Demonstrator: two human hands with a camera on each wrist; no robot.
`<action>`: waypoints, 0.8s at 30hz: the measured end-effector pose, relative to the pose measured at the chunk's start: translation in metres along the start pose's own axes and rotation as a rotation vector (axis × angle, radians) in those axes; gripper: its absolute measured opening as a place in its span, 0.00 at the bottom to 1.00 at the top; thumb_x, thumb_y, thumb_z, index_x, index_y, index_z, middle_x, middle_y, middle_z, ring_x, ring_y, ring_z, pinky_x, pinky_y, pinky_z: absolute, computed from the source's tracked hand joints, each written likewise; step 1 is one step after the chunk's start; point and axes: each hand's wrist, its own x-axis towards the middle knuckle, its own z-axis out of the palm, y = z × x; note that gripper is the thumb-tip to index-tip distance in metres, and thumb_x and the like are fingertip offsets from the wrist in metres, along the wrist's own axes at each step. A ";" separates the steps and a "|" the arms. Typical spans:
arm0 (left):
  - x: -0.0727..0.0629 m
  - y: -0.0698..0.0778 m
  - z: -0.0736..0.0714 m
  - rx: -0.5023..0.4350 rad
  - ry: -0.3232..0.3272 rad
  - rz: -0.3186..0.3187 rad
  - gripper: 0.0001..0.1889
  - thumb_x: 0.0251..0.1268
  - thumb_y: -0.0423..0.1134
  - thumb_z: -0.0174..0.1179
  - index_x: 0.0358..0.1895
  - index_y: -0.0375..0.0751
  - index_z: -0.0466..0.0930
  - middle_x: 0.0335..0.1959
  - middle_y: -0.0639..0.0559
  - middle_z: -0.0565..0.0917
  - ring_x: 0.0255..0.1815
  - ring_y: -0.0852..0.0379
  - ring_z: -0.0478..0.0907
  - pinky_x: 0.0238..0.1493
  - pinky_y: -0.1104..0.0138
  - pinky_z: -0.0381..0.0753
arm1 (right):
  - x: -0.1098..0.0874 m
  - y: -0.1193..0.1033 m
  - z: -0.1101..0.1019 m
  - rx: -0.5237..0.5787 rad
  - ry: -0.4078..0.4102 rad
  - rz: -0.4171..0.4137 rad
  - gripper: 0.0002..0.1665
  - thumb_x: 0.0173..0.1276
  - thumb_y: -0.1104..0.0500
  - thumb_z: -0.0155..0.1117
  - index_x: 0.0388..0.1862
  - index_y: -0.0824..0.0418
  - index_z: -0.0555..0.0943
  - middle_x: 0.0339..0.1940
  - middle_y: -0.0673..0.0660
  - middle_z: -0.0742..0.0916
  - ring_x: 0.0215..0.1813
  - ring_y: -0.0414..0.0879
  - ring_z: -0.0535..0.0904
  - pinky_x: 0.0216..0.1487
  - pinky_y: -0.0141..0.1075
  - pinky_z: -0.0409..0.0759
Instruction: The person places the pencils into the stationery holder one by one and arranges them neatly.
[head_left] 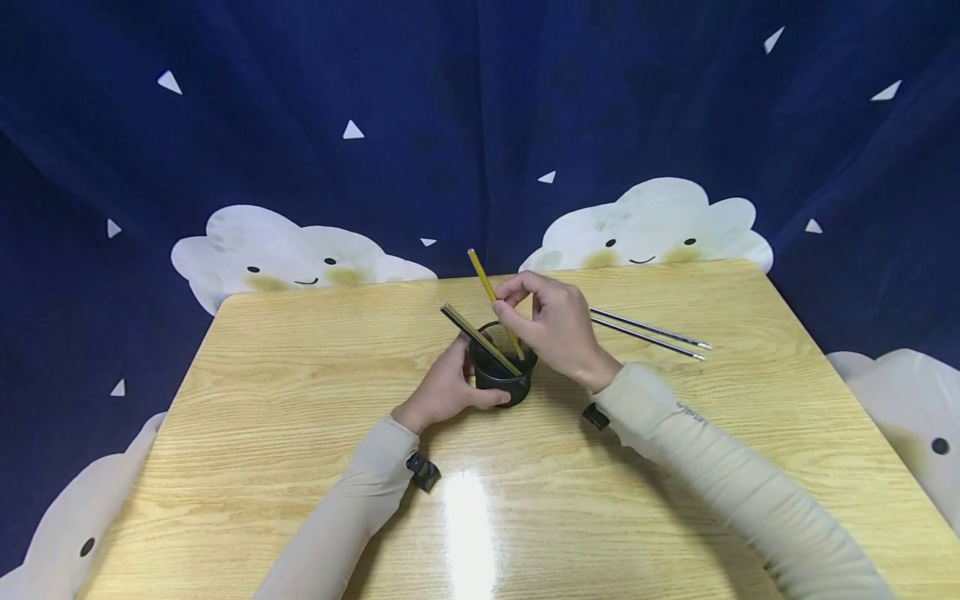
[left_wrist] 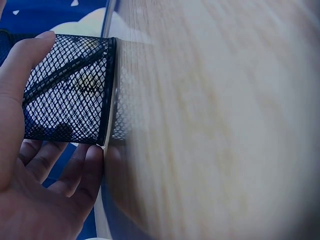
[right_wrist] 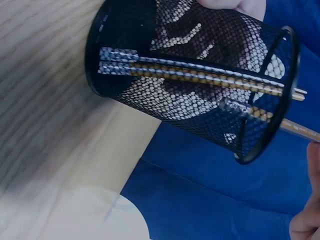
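A black mesh pencil cup stands upright on the table, with my left hand gripping its side. In the left wrist view, the thumb lies across the mesh wall and the other fingers reach round the far side. My right hand pinches a yellow pencil above the cup. Its eraser end is inside the rim and off the bottom, as the right wrist view shows through the mesh. Two yellow-and-black striped pencils lean in the cup, eraser ends down at its base.
Two dark striped pencils with white eraser ends lie side by side on the wooden table, right of the right hand. A dark blue curtain with smiling clouds hangs behind the table's far edge.
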 end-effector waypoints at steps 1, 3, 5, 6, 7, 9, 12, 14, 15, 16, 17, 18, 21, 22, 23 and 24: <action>0.000 0.000 0.000 0.001 0.000 0.001 0.49 0.52 0.32 0.85 0.76 0.36 0.66 0.61 0.46 0.84 0.58 0.52 0.84 0.67 0.56 0.78 | -0.001 0.001 0.001 -0.008 -0.010 0.004 0.04 0.70 0.62 0.76 0.41 0.60 0.90 0.32 0.49 0.91 0.19 0.38 0.68 0.22 0.31 0.63; 0.000 0.000 0.000 0.001 -0.001 0.003 0.49 0.52 0.32 0.85 0.76 0.36 0.66 0.61 0.47 0.84 0.58 0.52 0.84 0.68 0.56 0.78 | -0.002 0.002 0.002 -0.023 -0.030 0.010 0.04 0.70 0.61 0.76 0.42 0.60 0.90 0.33 0.49 0.92 0.19 0.38 0.68 0.22 0.32 0.63; 0.000 0.000 0.000 0.003 0.000 0.002 0.49 0.51 0.32 0.85 0.76 0.37 0.66 0.61 0.47 0.84 0.58 0.52 0.84 0.68 0.56 0.77 | -0.003 0.004 0.003 -0.034 -0.048 0.016 0.04 0.71 0.61 0.76 0.42 0.60 0.90 0.33 0.49 0.92 0.20 0.38 0.68 0.22 0.33 0.63; 0.000 0.000 0.000 0.002 0.000 0.002 0.48 0.51 0.32 0.85 0.76 0.37 0.66 0.61 0.47 0.84 0.58 0.52 0.84 0.68 0.57 0.77 | -0.004 0.005 0.003 -0.038 -0.056 0.019 0.04 0.71 0.61 0.75 0.42 0.60 0.90 0.33 0.49 0.92 0.20 0.37 0.68 0.22 0.34 0.63; 0.000 0.000 0.000 0.002 0.000 0.002 0.48 0.51 0.32 0.85 0.76 0.37 0.66 0.61 0.47 0.84 0.58 0.52 0.84 0.68 0.57 0.77 | -0.004 0.005 0.003 -0.042 -0.063 0.023 0.04 0.71 0.61 0.75 0.42 0.60 0.90 0.33 0.48 0.92 0.20 0.37 0.68 0.22 0.34 0.63; 0.000 -0.001 0.000 0.000 0.000 0.003 0.48 0.51 0.32 0.85 0.75 0.38 0.66 0.61 0.46 0.84 0.58 0.52 0.84 0.68 0.56 0.77 | -0.005 0.006 0.004 -0.052 -0.077 0.028 0.04 0.71 0.61 0.75 0.42 0.60 0.90 0.33 0.48 0.92 0.19 0.36 0.67 0.22 0.34 0.63; 0.000 -0.002 0.000 0.000 0.000 0.002 0.48 0.52 0.32 0.85 0.75 0.40 0.66 0.61 0.47 0.84 0.58 0.53 0.84 0.68 0.57 0.77 | -0.006 0.007 0.005 -0.069 -0.101 0.038 0.04 0.70 0.61 0.75 0.42 0.59 0.91 0.32 0.48 0.92 0.19 0.35 0.67 0.22 0.34 0.63; 0.000 -0.002 0.000 0.001 0.000 0.002 0.49 0.52 0.32 0.85 0.76 0.40 0.66 0.61 0.47 0.84 0.58 0.53 0.84 0.69 0.57 0.77 | -0.006 0.007 0.006 -0.081 -0.115 0.042 0.04 0.71 0.60 0.75 0.41 0.58 0.91 0.32 0.48 0.92 0.19 0.35 0.67 0.22 0.35 0.63; 0.000 -0.003 0.000 0.002 0.000 0.002 0.49 0.52 0.32 0.85 0.77 0.41 0.65 0.61 0.47 0.84 0.58 0.53 0.84 0.69 0.57 0.77 | -0.006 0.007 0.006 -0.085 -0.123 0.043 0.03 0.71 0.60 0.75 0.41 0.57 0.91 0.32 0.48 0.92 0.19 0.36 0.68 0.22 0.35 0.64; 0.000 -0.003 0.000 0.001 -0.002 0.003 0.50 0.52 0.32 0.85 0.77 0.41 0.65 0.62 0.47 0.84 0.58 0.53 0.84 0.69 0.57 0.77 | -0.006 0.007 0.007 -0.093 -0.130 0.043 0.03 0.71 0.60 0.75 0.41 0.57 0.91 0.32 0.47 0.92 0.20 0.36 0.68 0.22 0.35 0.65; 0.000 -0.003 0.000 -0.001 -0.002 0.004 0.50 0.52 0.31 0.85 0.78 0.42 0.64 0.62 0.47 0.84 0.58 0.53 0.84 0.69 0.57 0.76 | -0.005 0.007 0.007 -0.100 -0.136 0.042 0.02 0.71 0.59 0.75 0.40 0.56 0.91 0.32 0.47 0.92 0.20 0.36 0.69 0.23 0.35 0.65; 0.000 -0.003 0.000 -0.001 -0.003 0.007 0.51 0.52 0.31 0.85 0.79 0.42 0.64 0.62 0.47 0.83 0.58 0.53 0.84 0.69 0.57 0.76 | -0.005 0.007 0.008 -0.106 -0.142 0.041 0.02 0.71 0.59 0.74 0.40 0.56 0.91 0.32 0.47 0.92 0.20 0.36 0.69 0.23 0.36 0.65; 0.000 -0.003 0.000 -0.001 -0.003 0.012 0.51 0.52 0.31 0.85 0.79 0.42 0.64 0.62 0.47 0.83 0.58 0.53 0.84 0.69 0.57 0.76 | -0.005 0.008 0.009 -0.124 -0.160 0.041 0.02 0.71 0.59 0.74 0.40 0.56 0.91 0.31 0.46 0.92 0.21 0.36 0.69 0.24 0.36 0.66; 0.000 -0.003 0.000 0.000 -0.002 0.013 0.51 0.52 0.31 0.85 0.79 0.42 0.64 0.62 0.47 0.84 0.58 0.53 0.84 0.69 0.57 0.76 | -0.005 0.009 0.010 -0.131 -0.165 0.043 0.02 0.71 0.59 0.74 0.40 0.56 0.91 0.31 0.46 0.92 0.21 0.36 0.69 0.23 0.36 0.66; 0.001 -0.003 0.000 0.001 -0.001 0.014 0.50 0.52 0.31 0.85 0.78 0.42 0.65 0.61 0.47 0.84 0.58 0.53 0.84 0.68 0.57 0.76 | -0.005 0.009 0.010 -0.134 -0.170 0.046 0.02 0.71 0.58 0.74 0.40 0.56 0.91 0.31 0.46 0.92 0.20 0.37 0.69 0.23 0.36 0.66; 0.001 -0.003 0.001 0.000 -0.001 0.015 0.50 0.52 0.31 0.85 0.78 0.41 0.65 0.61 0.47 0.84 0.58 0.53 0.84 0.68 0.57 0.76 | -0.005 0.009 0.011 -0.137 -0.174 0.049 0.02 0.72 0.58 0.74 0.40 0.56 0.91 0.31 0.46 0.92 0.20 0.37 0.69 0.23 0.37 0.66</action>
